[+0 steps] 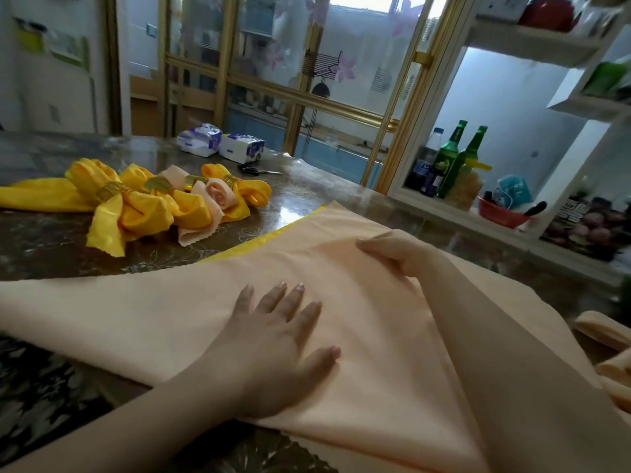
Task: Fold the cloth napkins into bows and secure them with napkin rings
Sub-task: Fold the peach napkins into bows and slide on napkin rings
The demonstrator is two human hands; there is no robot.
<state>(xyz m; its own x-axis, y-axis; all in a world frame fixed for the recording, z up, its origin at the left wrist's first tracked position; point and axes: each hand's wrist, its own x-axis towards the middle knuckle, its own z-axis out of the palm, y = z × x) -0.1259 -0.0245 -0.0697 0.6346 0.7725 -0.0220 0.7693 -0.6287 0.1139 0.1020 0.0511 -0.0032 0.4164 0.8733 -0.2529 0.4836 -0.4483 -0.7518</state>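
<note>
Dark, glossy patterned table under you, gold-framed glass doors behind it, and a white shelf off to your right holding two green bottles and a red bowl

Right in front of you lies the peach napkin, spread wide across the table, and along its far-left side a thin yellow edge of another cloth peeps out from beneath

Your left hand is flat on the napkin near its middle, palm down, fingers straight and fanned apart, pressing the fabric to the table and not curled round anything

Your right hand sits further up the cloth, beyond the left and a little to its right. The forefinger reaches out along the fabric while the other fingers bend downward against it. Whether they pinch a fold or only rest on the cloth, you cannot tell from this angle

So the napkin is under both hands, with a smooth stretch of fabric between them

Over on the far left of the table, well apart from your hands, sits a cluster of finished bows, yellow and peach, cinched with gold napkin rings. Behind them lie two tissue packs and a pair of scissors

At your right edge, near the napkin's corner, more peach cloth lies bunched
</note>
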